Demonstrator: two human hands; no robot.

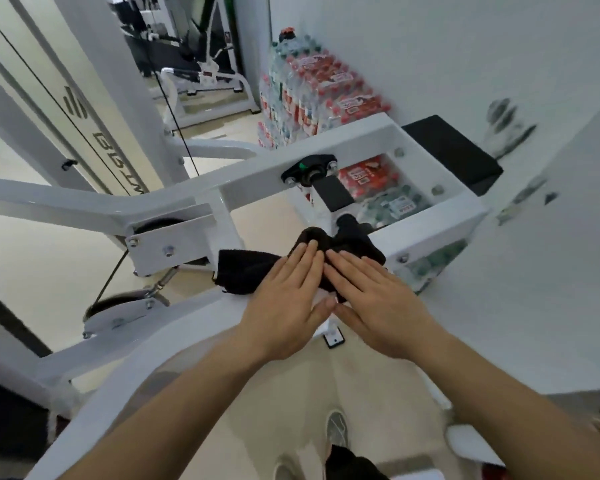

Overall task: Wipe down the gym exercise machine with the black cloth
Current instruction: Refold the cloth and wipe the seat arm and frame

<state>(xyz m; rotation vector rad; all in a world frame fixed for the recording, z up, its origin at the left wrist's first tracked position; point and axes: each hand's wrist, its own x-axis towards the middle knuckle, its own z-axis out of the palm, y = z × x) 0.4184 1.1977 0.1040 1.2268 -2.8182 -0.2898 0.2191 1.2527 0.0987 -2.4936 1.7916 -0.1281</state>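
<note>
The crumpled black terry cloth lies draped over the near bar of the white-painted steel gym exercise machine, bunched up where that bar meets the frame's boxed right end. Both hands lie flat on top of it, side by side: the left hand with straight fingers pressed on the cloth's middle, the right hand likewise spread flat on its right part, the two index fingers almost touching and neither hand curled around the fabric. Left of the cloth, a black pulley wheel sits in a white bracket on the frame, and a thin black cable runs up from there. At the frame's far right corner is a black rectangular pad. Beyond the frame, shrink-wrapped packs of red-capped water bottles are stacked against the white wall.
</note>
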